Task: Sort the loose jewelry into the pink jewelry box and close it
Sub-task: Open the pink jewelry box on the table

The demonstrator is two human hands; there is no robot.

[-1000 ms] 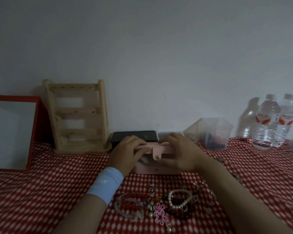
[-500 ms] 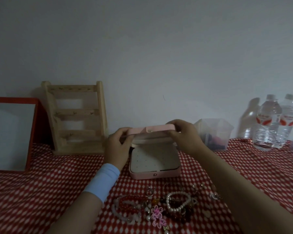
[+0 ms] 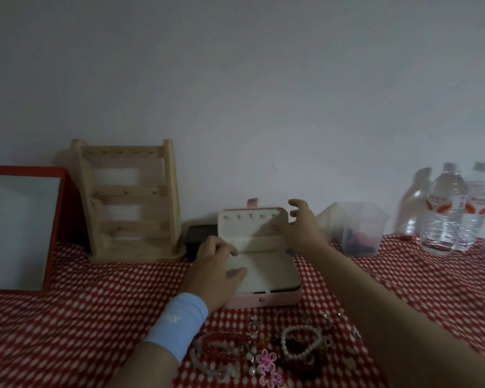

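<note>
Pink jewelry box (image 3: 277, 299) stands open at table centre, lid upright against the wall. Left hand (image 3: 212, 266) rests on the cream insert's left side, fingers bent; whether it grasps anything cannot be told. Right hand (image 3: 301, 228) is released, fingers spread, beside the lid's right edge.

Loose jewelry (image 3: 266, 348) lies at 6 o'clock of the box, flanked by both forearms. Black case (image 3: 199, 238) at 10 o'clock, clear container (image 3: 353, 228) at 2 o'clock, wooden rack (image 3: 129, 203) further left, water bottles (image 3: 448, 211) far right.
</note>
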